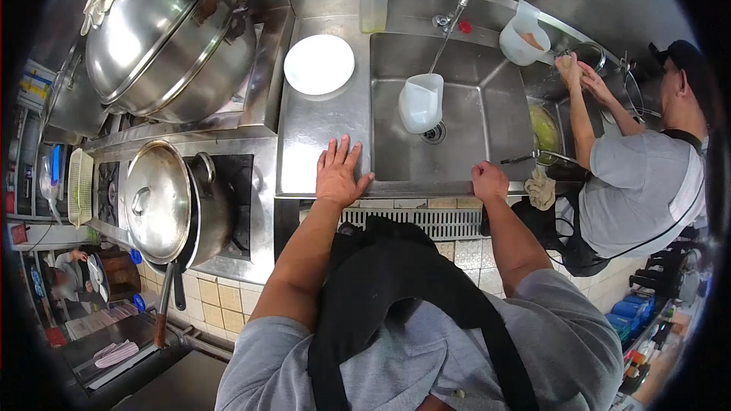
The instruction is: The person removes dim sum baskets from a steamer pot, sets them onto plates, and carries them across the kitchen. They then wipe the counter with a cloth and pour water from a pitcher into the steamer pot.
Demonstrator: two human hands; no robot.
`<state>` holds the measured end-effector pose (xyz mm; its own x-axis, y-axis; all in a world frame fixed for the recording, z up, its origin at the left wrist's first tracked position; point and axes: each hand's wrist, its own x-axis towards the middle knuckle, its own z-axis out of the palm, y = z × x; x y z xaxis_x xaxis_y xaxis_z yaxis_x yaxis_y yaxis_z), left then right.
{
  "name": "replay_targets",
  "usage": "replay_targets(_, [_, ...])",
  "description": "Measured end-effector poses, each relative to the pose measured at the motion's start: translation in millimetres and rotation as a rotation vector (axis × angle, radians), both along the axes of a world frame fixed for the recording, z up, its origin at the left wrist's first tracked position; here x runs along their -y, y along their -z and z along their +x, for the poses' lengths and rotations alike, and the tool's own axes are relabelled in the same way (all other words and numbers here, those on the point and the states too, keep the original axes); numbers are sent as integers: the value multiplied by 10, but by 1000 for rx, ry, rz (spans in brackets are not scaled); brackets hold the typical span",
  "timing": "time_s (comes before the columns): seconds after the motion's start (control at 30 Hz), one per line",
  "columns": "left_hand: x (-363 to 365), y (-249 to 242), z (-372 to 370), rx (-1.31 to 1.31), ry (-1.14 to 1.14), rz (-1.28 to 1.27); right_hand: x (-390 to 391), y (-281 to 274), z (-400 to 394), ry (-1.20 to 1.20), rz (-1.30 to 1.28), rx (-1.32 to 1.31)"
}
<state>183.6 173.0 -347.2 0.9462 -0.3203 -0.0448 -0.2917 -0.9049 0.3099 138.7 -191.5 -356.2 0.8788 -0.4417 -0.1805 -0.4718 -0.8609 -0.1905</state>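
Note:
My left hand (340, 171) lies flat with spread fingers on the steel counter (304, 141), left of the sink. My right hand (489, 181) rests on the sink's front edge with its fingers curled; whether it holds anything is hidden. Water runs from the faucet (462, 1) toward a translucent white plastic container (421, 103) in the sink basin (464, 151), beside the drain (434, 134). Beyond my left hand, a white round plate (319, 65) sits on the counter. A soap pump bottle (374, 1) stands at the back.
On the right, a co-worker (647, 175) holds both hands over another basin, near a white container (524, 36). A cloth (540, 189) hangs at the sink's edge. A lidded pot (158, 202) and a large domed steel vessel (171, 38) stand on the left.

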Motion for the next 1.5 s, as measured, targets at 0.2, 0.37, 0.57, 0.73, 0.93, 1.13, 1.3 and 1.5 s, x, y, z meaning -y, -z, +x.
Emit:
replay_targets(0.2, [-93,-2,1,53,35,-67,7,38,4,2,-24,-24])
replay_targets(0.37, [-101,28,13,70,31,-110,37,72,14,-31,-14,-26])
replay_targets(0.57, [-70,-3,20,83,4,-116,159,364,408,-55,336,-18])
replay_targets(0.73, [-12,-39,26,83,-34,-105,-170,532,1343,-102,492,120])
replay_targets(0.93, [3,-20,29,76,-65,-75,-373,822,2130,284,957,-66])
replay_targets(1.13, [20,-39,49,73,-103,-122,-360,1142,2421,-14,466,49])
replay_targets(1.3, [-5,-23,50,69,-114,-110,-229,612,2722,160,740,-301])
replay_targets(1.5, [-1,-40,57,61,-118,-118,-70,438,3242,-170,544,494])
